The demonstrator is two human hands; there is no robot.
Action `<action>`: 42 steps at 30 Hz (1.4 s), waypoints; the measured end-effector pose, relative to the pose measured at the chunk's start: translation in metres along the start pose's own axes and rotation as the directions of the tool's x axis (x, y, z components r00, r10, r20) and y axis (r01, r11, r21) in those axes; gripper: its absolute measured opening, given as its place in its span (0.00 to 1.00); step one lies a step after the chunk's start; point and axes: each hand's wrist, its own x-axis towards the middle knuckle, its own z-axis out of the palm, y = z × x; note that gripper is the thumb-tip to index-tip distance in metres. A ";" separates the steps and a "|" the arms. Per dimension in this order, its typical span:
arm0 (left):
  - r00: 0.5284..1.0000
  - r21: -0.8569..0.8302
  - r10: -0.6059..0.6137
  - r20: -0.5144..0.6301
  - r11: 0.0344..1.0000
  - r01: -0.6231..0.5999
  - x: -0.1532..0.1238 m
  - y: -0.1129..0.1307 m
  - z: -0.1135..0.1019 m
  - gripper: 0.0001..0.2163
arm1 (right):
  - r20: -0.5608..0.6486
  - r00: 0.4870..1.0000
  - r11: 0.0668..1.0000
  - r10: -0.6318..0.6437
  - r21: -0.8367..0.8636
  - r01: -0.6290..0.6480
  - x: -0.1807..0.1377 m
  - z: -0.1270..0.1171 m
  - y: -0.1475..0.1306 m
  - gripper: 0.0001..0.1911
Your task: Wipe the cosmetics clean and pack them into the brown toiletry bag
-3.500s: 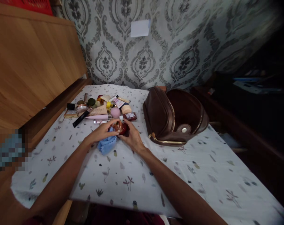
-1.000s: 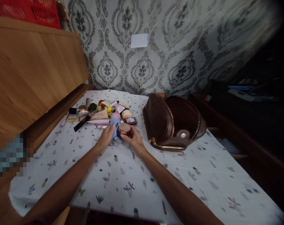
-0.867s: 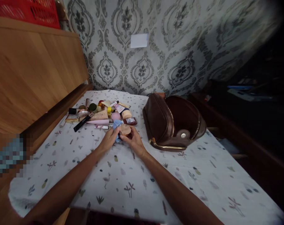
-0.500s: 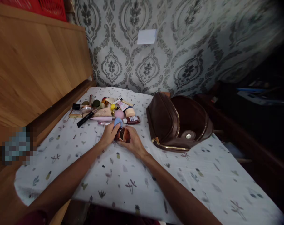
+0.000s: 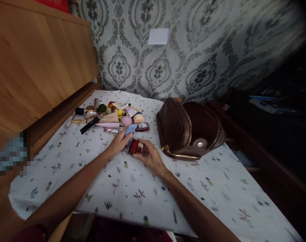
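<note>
My right hand (image 5: 153,157) is closed around a dark red jar (image 5: 135,147) with a shiny copper-coloured lid, tilted on its side just above the cloth. My left hand (image 5: 119,143) pinches a light blue cloth (image 5: 131,129) between thumb and fingers, close to the jar's upper left. Beyond the hands lies a loose group of cosmetics: a pink makeup sponge (image 5: 126,121), a beige tube (image 5: 109,117), a black tube (image 5: 89,125), a pink pen-shaped tube (image 5: 109,124) and a small dark red bottle (image 5: 143,126) with a white label.
An open brown leather bag (image 5: 174,131) with a gold zip stands right of the hands. The table wears a white printed tablecloth (image 5: 132,181). A wooden cabinet (image 5: 44,60) borders the left side, and a patterned wall (image 5: 132,67) rises behind.
The jar has turned in my right hand, so its red side now shows beside the lid. My left hand and the blue cloth have come slightly away from the jar.
</note>
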 end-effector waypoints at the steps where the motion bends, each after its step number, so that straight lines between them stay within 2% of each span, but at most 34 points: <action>1: 0.998 0.009 0.036 0.045 0.999 -0.036 -0.001 0.001 0.000 0.20 | -0.009 1.000 1.000 0.005 0.009 -0.005 -0.001 -0.001 0.002 0.31; 4: 0.962 0.086 0.147 0.229 0.982 -0.170 -0.003 0.005 -0.003 0.22 | -0.007 0.999 0.998 0.043 0.042 -0.043 -0.002 -0.002 0.002 0.33; 6: 0.934 0.171 0.151 0.323 0.962 -0.215 -0.005 0.008 -0.007 0.26 | 0.008 0.996 0.993 0.085 0.079 -0.085 -0.003 -0.002 0.000 0.34; 9: 0.918 0.273 0.091 0.386 0.939 -0.208 -0.006 0.010 -0.014 0.33 | 0.010 0.994 0.987 0.106 0.119 -0.106 -0.002 -0.003 -0.002 0.33; 14: 0.898 0.289 0.073 0.435 0.933 -0.216 -0.004 0.005 -0.018 0.39 | -0.022 0.998 0.989 0.066 0.137 -0.063 0.001 -0.003 0.000 0.24; 17: 0.904 0.275 0.086 0.419 0.937 -0.217 -0.003 -0.001 -0.017 0.38 | -0.014 0.998 0.985 0.060 0.160 -0.057 0.003 -0.006 0.003 0.25; 22: 0.922 0.184 0.140 0.360 0.959 -0.217 0.001 -0.005 -0.017 0.31 | 0.040 0.996 0.969 0.084 0.229 -0.091 0.003 -0.009 0.005 0.33; 27: 0.951 0.170 0.159 0.266 0.963 -0.208 0.004 -0.007 -0.017 0.28 | -0.001 0.998 0.973 0.063 0.222 -0.061 0.008 -0.007 0.008 0.31; 31: 0.967 0.277 0.188 0.172 0.933 -0.230 0.001 -0.013 -0.013 0.24 | -0.054 0.995 0.980 0.088 0.186 -0.076 0.013 -0.004 0.010 0.29; 36: 0.936 0.521 0.342 0.082 0.786 -0.333 -0.003 -0.015 -0.008 0.17 | -0.084 0.990 0.984 0.111 0.152 -0.097 0.014 -0.004 0.009 0.28; 42: 0.922 0.607 0.383 0.058 0.719 -0.337 -0.005 -0.014 -0.007 0.19 | -0.085 0.989 0.988 0.125 0.107 -0.115 0.014 -0.004 0.010 0.29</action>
